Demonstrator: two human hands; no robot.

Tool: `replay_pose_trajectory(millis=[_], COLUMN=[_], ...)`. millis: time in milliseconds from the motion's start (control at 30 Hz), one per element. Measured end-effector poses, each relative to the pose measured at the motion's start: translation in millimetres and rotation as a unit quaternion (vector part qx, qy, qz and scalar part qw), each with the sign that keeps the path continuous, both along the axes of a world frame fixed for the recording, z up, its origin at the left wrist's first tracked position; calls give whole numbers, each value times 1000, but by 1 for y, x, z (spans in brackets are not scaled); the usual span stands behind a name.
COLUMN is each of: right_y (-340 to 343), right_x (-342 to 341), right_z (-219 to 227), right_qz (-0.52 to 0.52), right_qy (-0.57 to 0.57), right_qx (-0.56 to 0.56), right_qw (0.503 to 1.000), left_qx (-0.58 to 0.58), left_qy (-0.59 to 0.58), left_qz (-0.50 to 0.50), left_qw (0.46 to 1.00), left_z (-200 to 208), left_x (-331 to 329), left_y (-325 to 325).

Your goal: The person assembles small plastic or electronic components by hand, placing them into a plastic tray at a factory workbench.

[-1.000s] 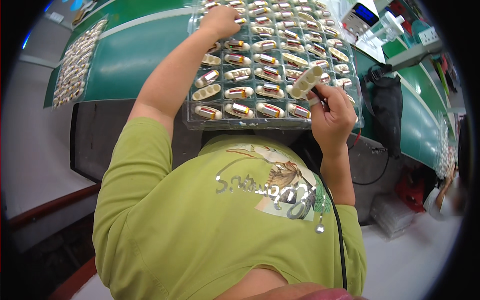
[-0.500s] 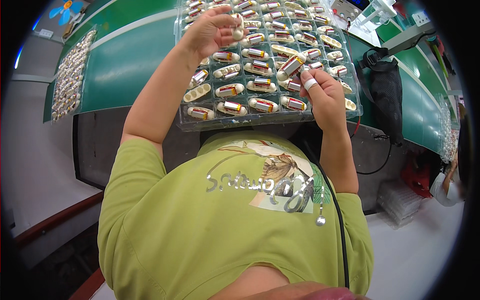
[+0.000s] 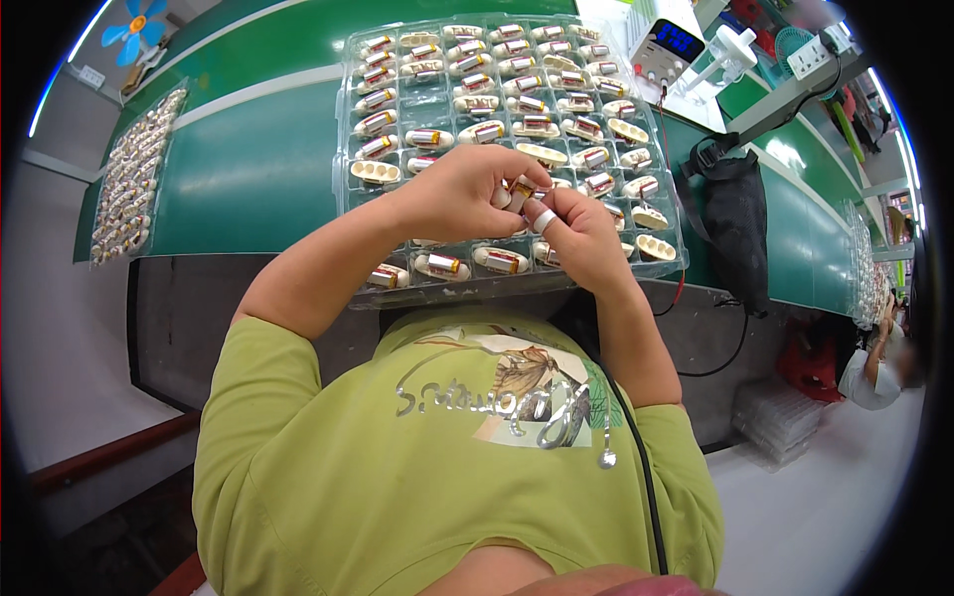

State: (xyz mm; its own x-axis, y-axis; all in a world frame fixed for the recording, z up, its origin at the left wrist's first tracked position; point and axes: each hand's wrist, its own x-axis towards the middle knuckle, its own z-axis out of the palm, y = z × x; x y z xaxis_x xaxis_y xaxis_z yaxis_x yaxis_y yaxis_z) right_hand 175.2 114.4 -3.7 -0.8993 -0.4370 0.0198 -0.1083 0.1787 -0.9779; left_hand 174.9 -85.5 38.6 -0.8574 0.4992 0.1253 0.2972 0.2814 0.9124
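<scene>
Over the middle of the tray, my left hand (image 3: 462,194) and my right hand (image 3: 588,243) meet, fingers curled and pinching around one small white casing with a silver battery (image 3: 519,193). Fingers hide much of that piece. The right thumb wears a white band (image 3: 544,221). Beneath the hands lies a clear plastic tray (image 3: 425,113) divided into compartments. Most compartments hold a white oval casing, many with a silver battery edged in yellow, such as this casing with battery (image 3: 501,260). Some casings show open round hollows, like the hollowed casing (image 3: 376,172).
A bench device with a blue display (image 3: 668,48) stands at the back right beside a white stand (image 3: 730,55). A black bag (image 3: 737,209) hangs over the right table edge. Another filled tray (image 3: 139,174) lies far left. Stacked clear trays (image 3: 775,422) and a co-worker (image 3: 873,375) are at right.
My left hand has come from the tray's far left, where it held a small white part, toward my right hand. Both hands now work together on the casing. The view has shifted.
</scene>
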Motion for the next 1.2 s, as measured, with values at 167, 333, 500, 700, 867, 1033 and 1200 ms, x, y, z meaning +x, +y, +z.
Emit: replay_pose_trajectory(millis=[167,333,500,700,867,1033,1200], right_y=[-3,24,13,8,10,-5,-24], right_x=[5,-2,4,10,10,9,11], right_z=[6,13,12,13,6,13,14], right_qz=[13,-51,-44,-26,-53,-67,-34], right_qy=[33,-47,-60,-54,-19,39,81], right_qx=[66,-36,-70,-48,-61,14,0], right_qw=[997,997,995,997,997,997,996], left_qx=[-89,-94,-205,-387,18,285,271], left_qy=[35,6,83,158,-35,-317,-317], left_qz=[11,161,290,246,294,189,169], left_qw=[995,983,931,874,955,885,893], left_z=[-6,-35,-37,-58,-37,-9,-5], left_x=[1,-25,-73,-98,-74,-28,-11], left_y=[-3,-36,-81,-98,-59,-6,16])
